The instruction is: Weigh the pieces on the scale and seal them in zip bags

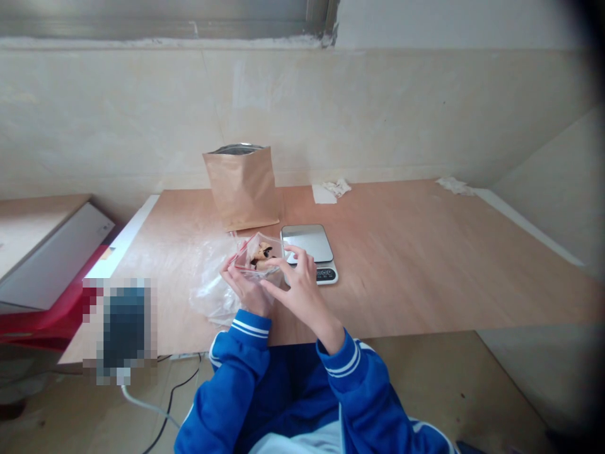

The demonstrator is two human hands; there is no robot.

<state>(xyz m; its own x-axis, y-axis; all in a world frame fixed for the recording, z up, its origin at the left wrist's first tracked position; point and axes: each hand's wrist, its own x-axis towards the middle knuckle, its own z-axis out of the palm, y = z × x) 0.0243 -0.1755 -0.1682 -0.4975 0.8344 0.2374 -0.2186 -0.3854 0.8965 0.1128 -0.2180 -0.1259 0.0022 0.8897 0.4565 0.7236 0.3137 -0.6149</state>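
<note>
Holds the bag (248,257), open around brown pieces (265,250), just left of the scale (307,243), with the left hand (246,290) clamped on the bag's left side and the right hand (302,282), nearer the scale, spread at its right edge.

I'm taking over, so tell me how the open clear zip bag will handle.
The clear zip bag looks like thin film, so it will probably sag when lifted. Its mouth gapes, so the tan pieces inside could spill if tipped.
</note>
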